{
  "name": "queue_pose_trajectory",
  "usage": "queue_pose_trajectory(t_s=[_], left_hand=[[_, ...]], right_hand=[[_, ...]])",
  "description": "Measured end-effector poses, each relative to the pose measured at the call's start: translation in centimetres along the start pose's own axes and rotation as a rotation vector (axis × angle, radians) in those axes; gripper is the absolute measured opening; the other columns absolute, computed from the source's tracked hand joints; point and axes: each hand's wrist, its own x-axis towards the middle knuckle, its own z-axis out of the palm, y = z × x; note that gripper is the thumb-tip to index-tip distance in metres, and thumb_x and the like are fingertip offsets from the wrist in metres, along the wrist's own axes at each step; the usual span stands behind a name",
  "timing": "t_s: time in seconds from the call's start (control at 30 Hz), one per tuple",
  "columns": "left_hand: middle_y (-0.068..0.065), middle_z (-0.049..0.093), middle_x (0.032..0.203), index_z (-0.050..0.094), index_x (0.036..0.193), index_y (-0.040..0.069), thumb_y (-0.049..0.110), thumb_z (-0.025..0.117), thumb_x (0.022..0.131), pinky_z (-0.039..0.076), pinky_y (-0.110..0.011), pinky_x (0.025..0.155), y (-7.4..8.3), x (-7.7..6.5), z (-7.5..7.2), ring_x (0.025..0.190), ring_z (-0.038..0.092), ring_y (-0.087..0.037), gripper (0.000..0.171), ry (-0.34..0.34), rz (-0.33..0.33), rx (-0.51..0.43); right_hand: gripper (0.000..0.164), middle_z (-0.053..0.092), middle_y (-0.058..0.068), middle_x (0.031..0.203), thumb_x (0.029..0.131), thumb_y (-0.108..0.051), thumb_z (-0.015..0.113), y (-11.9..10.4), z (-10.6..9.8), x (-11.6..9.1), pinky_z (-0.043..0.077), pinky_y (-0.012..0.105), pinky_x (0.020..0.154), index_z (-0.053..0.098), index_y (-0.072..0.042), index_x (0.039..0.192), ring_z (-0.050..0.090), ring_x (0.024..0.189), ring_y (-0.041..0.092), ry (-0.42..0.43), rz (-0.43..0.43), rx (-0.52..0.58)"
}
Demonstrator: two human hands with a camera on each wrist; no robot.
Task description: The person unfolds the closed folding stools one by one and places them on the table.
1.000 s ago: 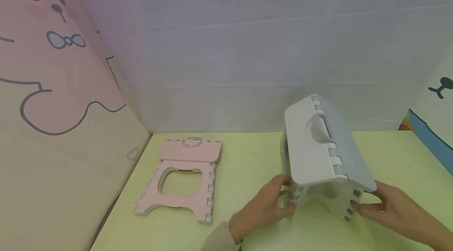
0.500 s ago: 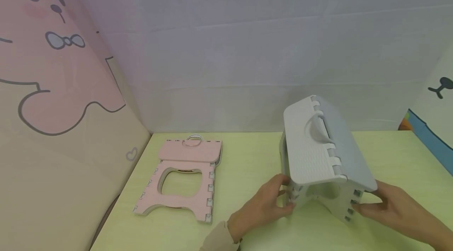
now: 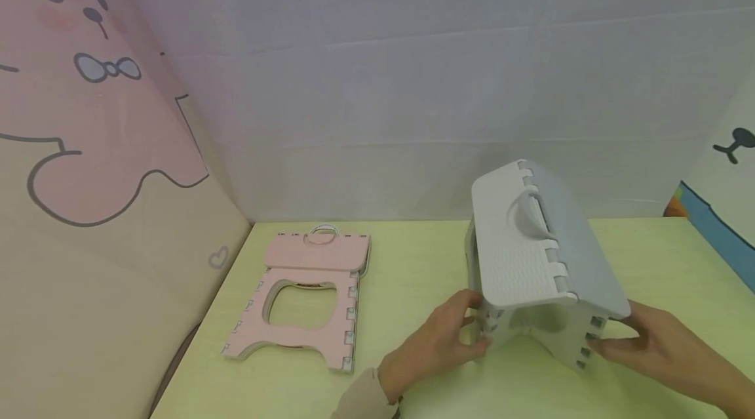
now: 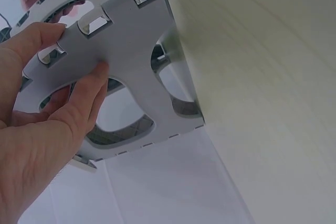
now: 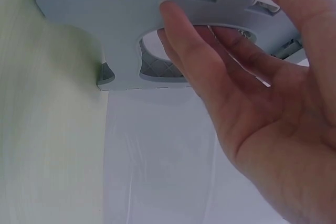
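Observation:
A grey-white folding step stool (image 3: 516,245) stands partly unfolded on the table, its top peaked like a roof with a carry handle along the ridge. My left hand (image 3: 439,340) grips its left leg panel at the near edge. In the left wrist view, the thumb and a finger pinch the hinged edge of that panel (image 4: 139,30), and other fingers reach into its cut-out. My right hand (image 3: 663,350) holds the right leg panel in the same way. From the right wrist, that leg panel (image 5: 123,40) shows fingers passing into its opening. The stool's far side is hidden.
A pink folding stool (image 3: 295,258) lies folded flat on the left of the pale yellow-green table (image 3: 413,275). White cloth (image 3: 377,111) hangs behind the table's back edge. Printed cartoon cloths stand at the left (image 3: 118,157) and right (image 3: 731,189).
Almost nothing differs. The stool's peaked top has lowered and spread very slightly, with both hands keeping their hold. The pink stool stays put.

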Motion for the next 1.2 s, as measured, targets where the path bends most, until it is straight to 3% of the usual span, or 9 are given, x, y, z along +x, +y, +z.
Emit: queue_pose_trajectory(t_s=[0.27, 0.43, 0.57, 0.73, 0.87, 1.07, 1.2], left_hand=[[-0.012, 0.054, 0.134, 0.041, 0.137, -0.001, -0.003, 0.071, 0.093, 0.047, -0.016, 0.102, -0.09, 0.03, -0.07, 0.129, 0.053, -0.014, 0.053, -0.003, -0.002, 0.002], [-0.013, 0.057, 0.132, 0.043, 0.136, -0.002, -0.001, 0.073, 0.092, 0.046, -0.018, 0.105, -0.28, 0.15, -0.07, 0.127, 0.056, -0.014, 0.054, 0.02, 0.057, 0.082], [-0.012, 0.059, 0.13, 0.044, 0.136, -0.002, 0.003, 0.074, 0.092, 0.046, -0.02, 0.106, -0.36, 0.17, -0.09, 0.125, 0.057, -0.014, 0.054, 0.032, 0.08, 0.138], [-0.011, 0.06, 0.13, 0.044, 0.137, -0.001, 0.006, 0.075, 0.093, 0.048, -0.021, 0.105, -0.24, 0.12, -0.15, 0.124, 0.058, -0.013, 0.054, 0.028, 0.069, 0.156], [-0.012, 0.06, 0.13, 0.044, 0.137, -0.001, 0.007, 0.075, 0.093, 0.048, -0.021, 0.104, -0.07, 0.12, -0.22, 0.124, 0.058, -0.013, 0.054, 0.024, 0.073, 0.166], [-0.011, 0.06, 0.131, 0.045, 0.138, -0.001, 0.01, 0.074, 0.095, 0.047, -0.021, 0.105, 0.12, 0.08, -0.3, 0.124, 0.058, -0.013, 0.053, 0.009, 0.039, 0.173], [-0.01, 0.061, 0.131, 0.046, 0.138, -0.001, 0.012, 0.073, 0.096, 0.046, -0.02, 0.105, 0.25, 0.02, -0.4, 0.124, 0.057, -0.012, 0.052, 0.0, 0.01, 0.188]], right_hand=[[0.075, 0.045, -0.038, 0.135, 0.086, 0.004, 0.078, 0.14, -0.06, -0.13, 0.062, 0.027, 0.066, 0.048, -0.018, 0.151, 0.053, 0.11, -0.014, -0.024, 0.049, 0.032], [0.075, 0.044, -0.039, 0.134, 0.086, 0.002, 0.08, 0.22, 0.03, -0.21, 0.062, 0.027, 0.066, 0.049, -0.023, 0.149, 0.049, 0.112, -0.018, -0.006, 0.076, 0.018], [0.073, 0.044, -0.04, 0.134, 0.085, 0.001, 0.081, 0.35, 0.07, -0.19, 0.062, 0.027, 0.066, 0.05, -0.016, 0.149, 0.048, 0.113, -0.018, -0.001, 0.073, 0.008], [0.072, 0.042, -0.042, 0.132, 0.083, -0.001, 0.083, 0.48, 0.17, -0.2, 0.061, 0.026, 0.065, 0.05, -0.005, 0.147, 0.048, 0.111, -0.019, -0.004, 0.072, -0.029], [0.076, 0.042, -0.041, 0.133, 0.081, -0.002, 0.085, 0.49, 0.2, -0.18, 0.061, 0.026, 0.066, 0.048, -0.005, 0.147, 0.049, 0.111, -0.018, 0.004, 0.046, -0.051], [0.077, 0.049, -0.036, 0.133, 0.079, 0.002, 0.085, 0.36, 0.03, -0.17, 0.061, 0.026, 0.067, 0.051, -0.014, 0.147, 0.053, 0.111, -0.015, 0.019, -0.011, -0.063], [0.074, 0.05, -0.036, 0.132, 0.08, -0.001, 0.086, 0.11, -0.06, -0.14, 0.061, 0.027, 0.067, 0.053, -0.016, 0.144, 0.054, 0.109, -0.015, 0.012, 0.001, -0.088]])
